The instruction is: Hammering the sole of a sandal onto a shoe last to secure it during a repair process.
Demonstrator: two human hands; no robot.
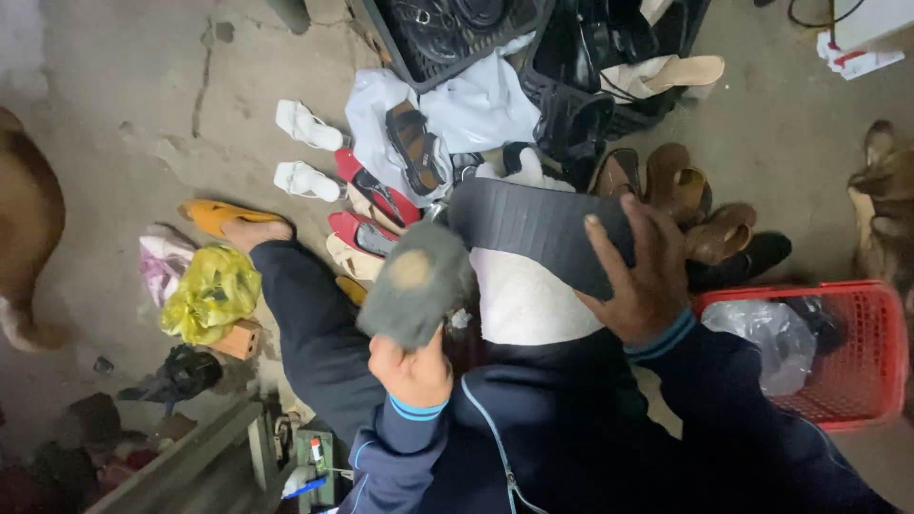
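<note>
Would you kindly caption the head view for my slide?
Left hand raises a hammer over a dark shoe sole steadied by the right hand.

Grey block (416, 283) in the left hand (411, 371) is blurred; red basket (862, 362) partly sleeve-hidden

Left hand (411, 373) fisted, right hand (647, 276) clasping.

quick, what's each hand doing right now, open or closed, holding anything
Left hand: closed around the handle of a grey block-headed tool.
Right hand: fingers wrapped over the dark ribbed shoe sole, holding it.
</note>
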